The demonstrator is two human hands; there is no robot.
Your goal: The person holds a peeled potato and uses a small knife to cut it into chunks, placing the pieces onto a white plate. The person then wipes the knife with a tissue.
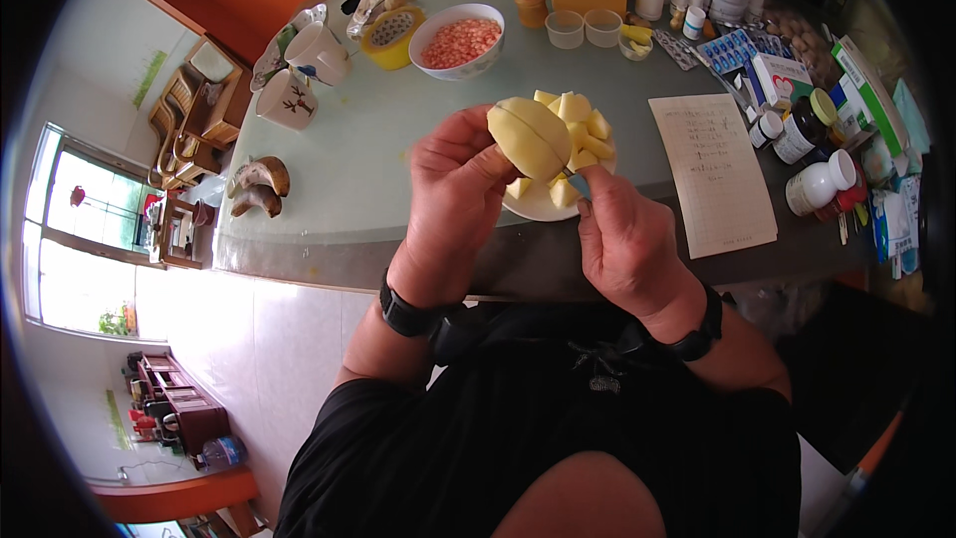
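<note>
My left hand (454, 183) holds up a peeled, pale yellow fruit (526, 136), perhaps an apple or a pear. A dark cut line runs along its surface. In my right hand (631, 243) is a small knife (578, 184) with a blue handle. Its blade meets the fruit's lower right side and is mostly hidden. Beneath both hands, a white plate (549, 211) holds several pale yellow fruit chunks (575, 108), partly covered by the fruit and my fingers.
A bowl (457, 73) of pink-red kernels stands farther back, beside yellow tape (393, 37). Two mugs (287, 99) and browned bananas (261, 185) are at left. A handwritten sheet (715, 172), pill bottles (820, 181) and medicine boxes (781, 80) crowd the right. Small plastic cups (565, 30) stand behind the plate.
</note>
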